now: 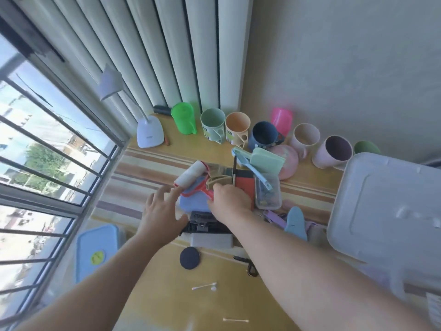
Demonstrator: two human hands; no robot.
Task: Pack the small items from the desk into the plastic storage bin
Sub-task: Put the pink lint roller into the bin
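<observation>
Nearest the camera, two cotton swabs (204, 286) lie on the yellow worktop (167, 295), and a dark round pad (189, 257) lies a little farther. At the near left, below the worktop edge, sits a blue-lidded box (95, 252). At the right a large grey plastic storage bin (386, 211) stands with its lid on; it is well apart from the hands.

Both forearms reach to the pile of small items in the middle. The left hand (160, 211) is spread with straight fingers and holds nothing; its fingertips come just beside the lint roller (191, 174). The right hand (230, 200) is curled at the red handle of this roller; it seems to grip it, but the fingers are hidden. Beside it lie a clear small box (267, 194) and a blue spoon (253, 168).

Far along the wall stands a row of cups (237, 127) and a white lamp (149, 132).

I judge that the step in hand is picking up an item from the pile. The next move calls for lifting it free and for opening the bin, because the lid is still closed.
</observation>
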